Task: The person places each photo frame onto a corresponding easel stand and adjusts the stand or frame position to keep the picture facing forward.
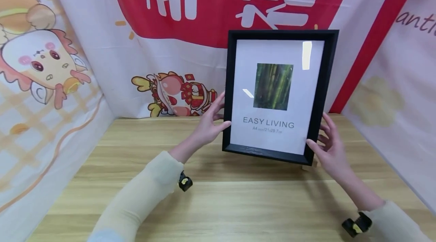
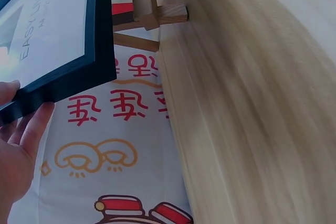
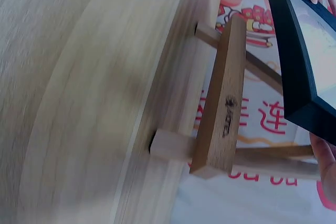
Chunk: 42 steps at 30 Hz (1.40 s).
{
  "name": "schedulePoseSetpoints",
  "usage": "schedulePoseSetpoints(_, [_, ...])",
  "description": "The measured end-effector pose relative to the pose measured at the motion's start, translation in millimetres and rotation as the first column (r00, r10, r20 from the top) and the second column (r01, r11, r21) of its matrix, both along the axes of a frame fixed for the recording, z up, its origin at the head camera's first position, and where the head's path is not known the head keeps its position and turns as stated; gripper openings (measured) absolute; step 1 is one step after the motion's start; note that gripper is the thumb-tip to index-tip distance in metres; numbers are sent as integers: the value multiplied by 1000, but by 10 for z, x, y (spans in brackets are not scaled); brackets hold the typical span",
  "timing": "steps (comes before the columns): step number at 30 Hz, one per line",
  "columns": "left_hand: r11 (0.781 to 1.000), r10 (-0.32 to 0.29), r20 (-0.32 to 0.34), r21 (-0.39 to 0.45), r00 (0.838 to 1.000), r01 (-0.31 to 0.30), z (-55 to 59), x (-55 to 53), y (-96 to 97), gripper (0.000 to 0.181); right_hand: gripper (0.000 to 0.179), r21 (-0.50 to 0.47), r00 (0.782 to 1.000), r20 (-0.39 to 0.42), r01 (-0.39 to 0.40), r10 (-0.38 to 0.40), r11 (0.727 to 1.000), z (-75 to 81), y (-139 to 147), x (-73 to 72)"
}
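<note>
The stand (image 3: 223, 98) is nearly all hidden in the head view by the frame (image 1: 272, 115), with only a wooden stub showing under its lower right corner. The left hand (image 1: 212, 124) grasps the frame's left edge and the right hand (image 1: 333, 153) its right edge, low down; each thumb is at the front, the other fingers partly lost behind. Glare whitens two patches of the glass, and the small line under "EASY LIVING" is hard to read past "A4".

The frame is held up over the table (image 1: 238, 208), right of centre, before the back cloth (image 1: 190, 54). The right wrist view alone shows the ledge's dark mark, too unclear to read, and a gap between ledge and frame; whether the frame's back touches the stand cannot be told. Both wrist views cut the frame off, and the left one crops the stand at the top
</note>
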<state>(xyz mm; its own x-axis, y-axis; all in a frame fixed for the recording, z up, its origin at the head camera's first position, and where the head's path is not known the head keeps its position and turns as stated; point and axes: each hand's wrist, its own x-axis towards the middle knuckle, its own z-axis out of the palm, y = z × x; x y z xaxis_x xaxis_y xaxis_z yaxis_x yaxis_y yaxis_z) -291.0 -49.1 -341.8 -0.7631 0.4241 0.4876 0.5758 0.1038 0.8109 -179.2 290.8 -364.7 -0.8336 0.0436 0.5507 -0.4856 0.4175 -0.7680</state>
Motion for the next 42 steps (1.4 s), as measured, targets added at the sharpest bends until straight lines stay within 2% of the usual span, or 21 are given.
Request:
schedulePoseSetpoints(6, [999, -31, -32, 28, 999, 32, 34, -144, 195, 90, 87, -13, 999, -30, 40, -40, 999, 8, 107, -62])
schedulePoseSetpoints(9, [999, -39, -46, 30, 998, 40, 33, -202, 306, 90, 86, -69, 998, -49, 46, -49, 997, -7, 165, -86])
schedulePoseSetpoints(17, [999, -24, -92, 25, 995, 27, -47, -305, 588, 90, 84, -110, 994, -82, 68, -77, 992, -93, 321, -128])
schedulePoseSetpoints(22, [1000, 4, -83, 2, 997, -4, -116, -313, 707, 91, 83, -76, 989, -99, 101, -108, 992, -145, 398, -151])
schedulePoseSetpoints(27, [1000, 20, -62, -19, 998, -21, -171, -296, 765, 92, 84, -45, 987, -83, 131, -135, 990, -203, 447, -159])
schedulePoseSetpoints(35, [1000, 2, -88, -4, 996, -3, -225, -300, 820, 90, 84, -39, 987, -47, 152, -153, 988, -268, 503, -172])
schedulePoseSetpoints(42, [1000, 5, -72, -14, 997, -6, -244, -314, 859, 90, 84, -30, 986, -43, 158, -160, 987, -286, 545, -175])
